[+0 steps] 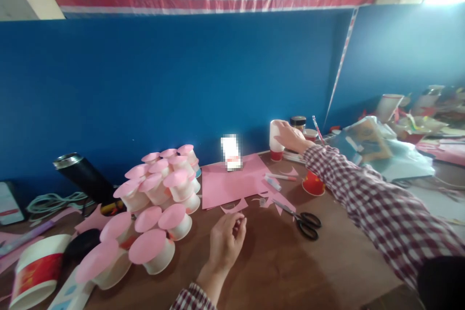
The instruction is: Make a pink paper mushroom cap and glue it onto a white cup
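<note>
My right hand (290,136) reaches to the back of the table, its fingers round the upper part of a white stack of paper cups (275,144) with a red band at the bottom. Above the bare tabletop in front, my left hand (227,240) is loosely curled, and nothing shows in it. To its left stand several paper cups (160,256) topped with pink paper discs (147,247), some stacked in tiers. Black-handled scissors (307,225) lie right of my left hand, beside pink paper scraps (238,205). A red paper cup (313,184) sits under my right forearm.
Pink paper sheets (218,186) lie at the back middle, with a blurred bright phone-like object (231,152) upright behind. A glue tube (272,183) is beside them. At left are a black flask (85,177) and a large cup (38,271); at right, a plastic bag (385,147).
</note>
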### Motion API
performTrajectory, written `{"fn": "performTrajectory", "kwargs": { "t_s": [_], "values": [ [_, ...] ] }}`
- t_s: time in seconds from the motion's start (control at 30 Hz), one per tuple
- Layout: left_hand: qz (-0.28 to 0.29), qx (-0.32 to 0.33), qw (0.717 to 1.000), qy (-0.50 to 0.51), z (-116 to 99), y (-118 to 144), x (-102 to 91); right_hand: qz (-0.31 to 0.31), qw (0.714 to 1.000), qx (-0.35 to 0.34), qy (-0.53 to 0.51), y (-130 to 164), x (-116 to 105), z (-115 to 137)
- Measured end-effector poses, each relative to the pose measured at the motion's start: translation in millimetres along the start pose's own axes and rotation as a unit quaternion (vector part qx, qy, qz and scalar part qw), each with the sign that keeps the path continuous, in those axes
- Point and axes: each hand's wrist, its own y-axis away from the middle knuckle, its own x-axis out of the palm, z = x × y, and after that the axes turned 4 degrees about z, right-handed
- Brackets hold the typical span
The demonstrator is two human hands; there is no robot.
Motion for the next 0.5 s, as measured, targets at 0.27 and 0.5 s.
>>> {"fn": "performTrajectory", "kwargs": {
  "t_s": [0.27, 0.5],
  "values": [
    [0.033, 0.007, 0.999, -0.007, -3, 0, -2.0, 0.018, 0.999, 0.023, 0.031, -12, -1, -13],
    [-0.016, -0.082, 0.993, 0.082, -4, -6, -0.8, -0.097, 0.993, 0.073, -0.008, 39, -26, -13]
  ]
}}
